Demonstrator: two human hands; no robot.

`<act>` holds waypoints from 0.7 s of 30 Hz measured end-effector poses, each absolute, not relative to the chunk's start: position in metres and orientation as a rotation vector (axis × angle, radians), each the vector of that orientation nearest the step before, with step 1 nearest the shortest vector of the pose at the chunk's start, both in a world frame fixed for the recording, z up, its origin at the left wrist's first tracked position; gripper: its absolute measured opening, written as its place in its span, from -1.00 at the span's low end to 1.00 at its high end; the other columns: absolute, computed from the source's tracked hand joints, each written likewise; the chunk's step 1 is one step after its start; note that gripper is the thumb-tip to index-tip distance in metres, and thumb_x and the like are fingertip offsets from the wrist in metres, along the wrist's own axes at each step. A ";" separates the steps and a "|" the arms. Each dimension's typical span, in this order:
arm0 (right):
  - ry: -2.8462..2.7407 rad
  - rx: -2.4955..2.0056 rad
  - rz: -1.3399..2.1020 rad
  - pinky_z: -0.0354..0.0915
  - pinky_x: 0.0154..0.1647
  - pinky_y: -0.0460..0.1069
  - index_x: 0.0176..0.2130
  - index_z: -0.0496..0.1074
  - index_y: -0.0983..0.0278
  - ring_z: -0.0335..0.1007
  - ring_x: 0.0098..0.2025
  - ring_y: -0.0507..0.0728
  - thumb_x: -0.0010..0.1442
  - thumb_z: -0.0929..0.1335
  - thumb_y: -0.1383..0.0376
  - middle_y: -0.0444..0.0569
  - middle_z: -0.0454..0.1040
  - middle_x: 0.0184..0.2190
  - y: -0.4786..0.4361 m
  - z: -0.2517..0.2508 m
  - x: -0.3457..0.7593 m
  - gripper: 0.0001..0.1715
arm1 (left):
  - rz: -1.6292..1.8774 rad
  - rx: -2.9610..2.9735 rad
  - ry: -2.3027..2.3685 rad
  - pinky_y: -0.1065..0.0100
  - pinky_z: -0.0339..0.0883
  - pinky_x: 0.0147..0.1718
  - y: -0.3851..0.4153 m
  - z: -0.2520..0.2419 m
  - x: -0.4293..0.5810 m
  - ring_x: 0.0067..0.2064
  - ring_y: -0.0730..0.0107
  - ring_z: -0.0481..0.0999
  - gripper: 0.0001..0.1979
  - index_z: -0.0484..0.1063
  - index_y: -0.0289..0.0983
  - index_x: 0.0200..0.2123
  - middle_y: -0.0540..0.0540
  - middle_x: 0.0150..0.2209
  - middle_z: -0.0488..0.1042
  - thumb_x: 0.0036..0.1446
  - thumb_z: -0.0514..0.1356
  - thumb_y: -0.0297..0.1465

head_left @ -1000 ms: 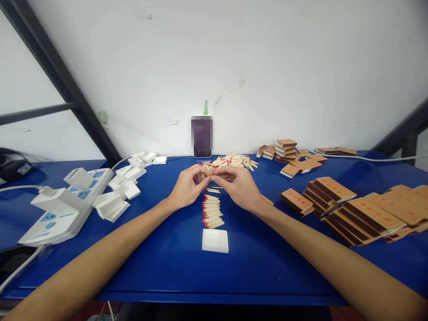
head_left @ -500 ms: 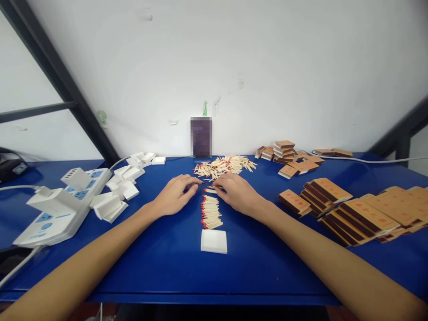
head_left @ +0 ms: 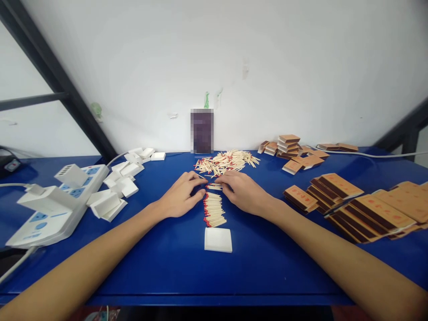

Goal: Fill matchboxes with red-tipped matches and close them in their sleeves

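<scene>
My left hand (head_left: 183,195) rests on the blue table with thumb and forefinger apart, its fingertips beside the red heads of a few matches (head_left: 214,187). Opposite it, my right hand (head_left: 245,194) has its fingers bent and its forefinger near the plain ends of the same matches. Nothing appears gripped in either hand, though the right fingertips are partly hidden. Towards me from the hands lies a row of matches (head_left: 214,209), side by side with heads to the left. Below that row is a white matchbox tray (head_left: 218,240). A loose match pile (head_left: 230,162) lies beyond my fingers.
White matchbox trays (head_left: 129,186) lie scattered at left, beside a power strip (head_left: 60,218) with plugged-in chargers and cables. Orange-brown matchbox sleeves (head_left: 374,214) are stacked at right, and more sleeves (head_left: 289,145) sit at the back right. A blurred dark panel (head_left: 203,132) stands against the wall.
Both hands have come slightly nearer to the row, and their fingertips are now alongside the few matches at its far end. The whole view has shifted a little.
</scene>
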State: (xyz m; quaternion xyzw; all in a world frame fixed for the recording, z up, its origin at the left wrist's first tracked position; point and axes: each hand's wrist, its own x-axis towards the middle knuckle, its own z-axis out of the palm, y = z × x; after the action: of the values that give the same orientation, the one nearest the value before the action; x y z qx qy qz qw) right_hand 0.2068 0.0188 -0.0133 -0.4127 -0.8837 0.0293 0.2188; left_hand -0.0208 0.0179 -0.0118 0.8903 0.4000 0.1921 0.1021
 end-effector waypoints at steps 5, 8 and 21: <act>-2.463 -1.189 0.042 0.29 0.05 0.09 -0.01 0.50 0.35 0.42 -0.02 0.20 0.28 0.21 0.44 0.10 0.56 -0.12 0.019 -0.012 0.210 -0.62 | 0.495 2.675 1.172 0.04 0.27 0.03 0.016 -0.010 -0.020 -0.06 0.15 0.35 -0.57 0.41 -0.29 0.13 -0.18 -0.11 0.36 0.34 -0.01 -0.22; -2.440 -1.208 0.039 0.28 0.06 0.07 0.01 0.49 0.33 0.41 0.00 0.18 0.26 0.22 0.45 0.07 0.55 -0.11 0.021 -0.010 0.215 -0.61 | 0.518 2.664 1.177 0.07 0.28 0.03 0.016 -0.010 -0.020 -0.05 0.16 0.35 -0.57 0.41 -0.31 0.13 -0.19 -0.08 0.37 0.34 0.00 -0.24; -2.484 -1.319 -0.071 0.23 -0.08 0.05 -0.17 0.56 0.26 0.42 -0.10 0.19 0.25 0.29 0.36 0.03 0.53 -0.20 0.028 -0.011 0.209 -0.75 | 0.504 2.663 1.188 0.07 0.29 0.05 0.014 -0.007 -0.020 -0.03 0.15 0.35 -0.59 0.42 -0.32 0.13 -0.19 -0.08 0.39 0.30 0.03 -0.31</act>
State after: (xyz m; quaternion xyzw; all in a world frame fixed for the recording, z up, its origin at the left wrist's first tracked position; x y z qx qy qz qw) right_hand 0.2085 0.0284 -0.0110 -0.4627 -0.8710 -0.0249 0.1634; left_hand -0.0196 0.0138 -0.0073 0.8962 0.3997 0.1695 0.0910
